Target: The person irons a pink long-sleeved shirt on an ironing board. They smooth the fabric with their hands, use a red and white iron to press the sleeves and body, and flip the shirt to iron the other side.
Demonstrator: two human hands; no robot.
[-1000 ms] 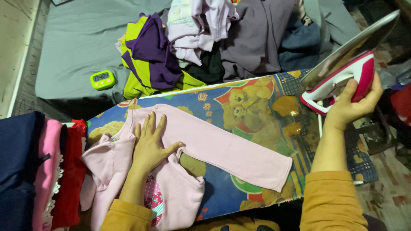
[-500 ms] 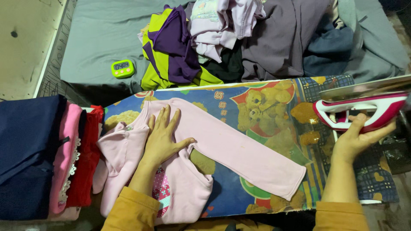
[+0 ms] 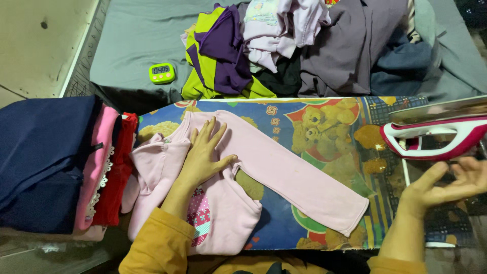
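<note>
**Pink garment held flat on board; iron parked at right, hand just below it**

The grey bedding [image 3: 137, 40] fills the far side of the view and bears a heap of unsorted clothes [image 3: 314, 45], purple, yellow-green, lilac and dark grey among them. Nearer the camera lies the ironing board [image 3: 329, 116], its cover printed with teddy bears on blue. To the left stands a folded stack [image 3: 56, 157] of navy, pink and red items.

The pink top [image 3: 274, 172] lies across the left and middle of the board, one sleeve stretched out toward the right, the body hanging partly over the near edge.

The iron [image 3: 436, 132], red and white, sits tilted at the board's right end, soleplate uppermost. A small green timer [image 3: 162, 73] rests on the bedding, well apart from the work.

The left hand [image 3: 205, 157] lies palm down on the top where sleeve meets body, fingers spread and pressing the cloth flat. The right hand [image 3: 446, 185] is just below the iron's handle, fingers loosely apart and holding nothing; whether a fingertip touches the iron cannot be told.

Judgement: the step in hand appears to be arranging the garment between passes, with the iron set aside. The next move would call for both hands on the cloth to smooth or turn it, taking care that the sleeve stays flat and clear of the hot soleplate.
</note>
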